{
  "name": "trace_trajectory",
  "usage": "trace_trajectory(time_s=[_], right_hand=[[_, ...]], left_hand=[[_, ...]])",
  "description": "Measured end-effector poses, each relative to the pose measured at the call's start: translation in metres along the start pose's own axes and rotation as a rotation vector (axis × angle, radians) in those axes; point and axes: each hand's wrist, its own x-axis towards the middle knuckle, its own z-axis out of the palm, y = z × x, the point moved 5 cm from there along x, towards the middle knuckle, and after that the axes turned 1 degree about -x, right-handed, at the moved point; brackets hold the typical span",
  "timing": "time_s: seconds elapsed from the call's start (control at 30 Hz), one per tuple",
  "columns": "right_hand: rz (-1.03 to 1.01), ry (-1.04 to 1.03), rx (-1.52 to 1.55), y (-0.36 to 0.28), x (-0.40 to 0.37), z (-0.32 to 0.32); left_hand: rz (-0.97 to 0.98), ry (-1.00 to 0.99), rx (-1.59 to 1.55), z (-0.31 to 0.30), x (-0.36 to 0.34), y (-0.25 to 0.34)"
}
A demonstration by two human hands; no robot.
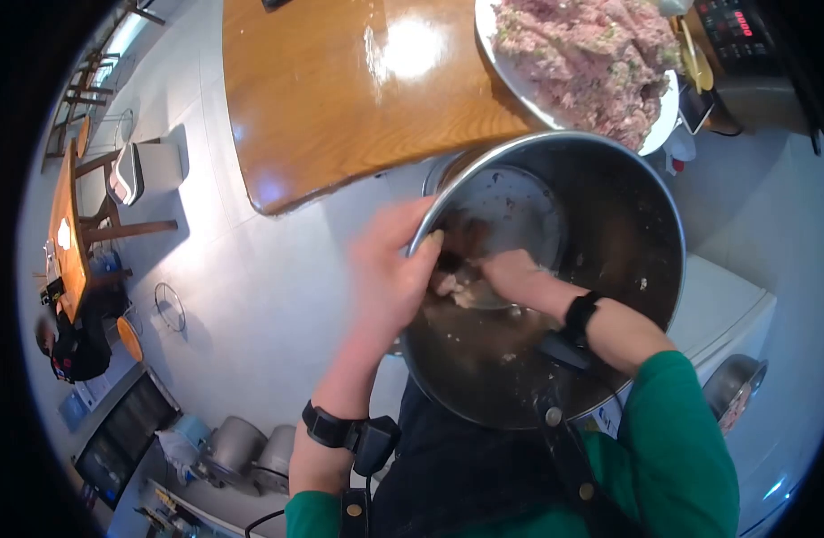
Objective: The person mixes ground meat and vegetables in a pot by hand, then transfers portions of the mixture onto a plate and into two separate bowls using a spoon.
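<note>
— Which step was seen?
— Mince scraps point(455, 289) were gathered in the tilted steel pot point(629, 244) by the curled right hand point(512, 272); its rim was gripped by the left hand point(390, 273)
— And next?
— A steady tilt was judged needed

Your left hand point(390, 278) on the left rim of the pot point(627, 233); your right hand point(511, 273) inside it. Behind the pot, a plate point(665, 112) of mince point(582, 54) lies on the desk point(322, 108), right end.
</note>
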Motion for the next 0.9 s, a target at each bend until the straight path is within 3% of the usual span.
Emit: trace_trajectory(time_s=[0.07, 0.13, 0.2, 0.27, 0.4, 0.47, 0.53, 0.57, 0.63, 0.77, 0.9], right_hand=[[0.025, -0.057, -0.073, -0.001, -0.024, -0.051], [0.077, -0.159, -0.161, 0.001, -0.034, -0.061], [-0.066, -0.137, -0.139, -0.011, -0.024, -0.011], [0.049, 0.067, -0.094, -0.022, 0.003, 0.020], [-0.010, 0.009, -0.111, -0.006, 0.002, 0.008], [0.067, -0.183, -0.147, 0.009, -0.026, -0.026], [0.112, -0.188, -0.289, 0.044, -0.050, -0.039], [0.116, -0.196, -0.294, 0.052, -0.057, -0.036], [0.153, -0.404, -0.366, 0.066, -0.067, -0.003], [0.027, -0.039, -0.116, -0.006, -0.025, 0.059], [0.034, -0.125, 0.025, -0.012, -0.036, -0.008]], left_hand=[[0.024, -0.014, 0.120, 0.002, -0.004, 0.002], [0.008, -0.012, 0.052, 0.004, -0.005, -0.002], [-0.013, -0.001, -0.008, 0.004, -0.006, -0.005], [-0.080, 0.008, -0.059, 0.005, -0.007, -0.007], [-0.009, -0.004, -0.028, 0.008, -0.004, -0.005], [-0.021, -0.011, -0.054, 0.011, -0.004, -0.006], [-0.021, -0.006, -0.052, 0.011, -0.004, -0.004], [-0.021, -0.001, -0.039, 0.011, -0.004, -0.003], [-0.024, 0.010, -0.034, 0.011, -0.004, -0.006], [0.017, 0.003, 0.008, 0.008, -0.004, -0.005], [0.009, -0.034, 0.041, 0.011, -0.001, -0.003]])
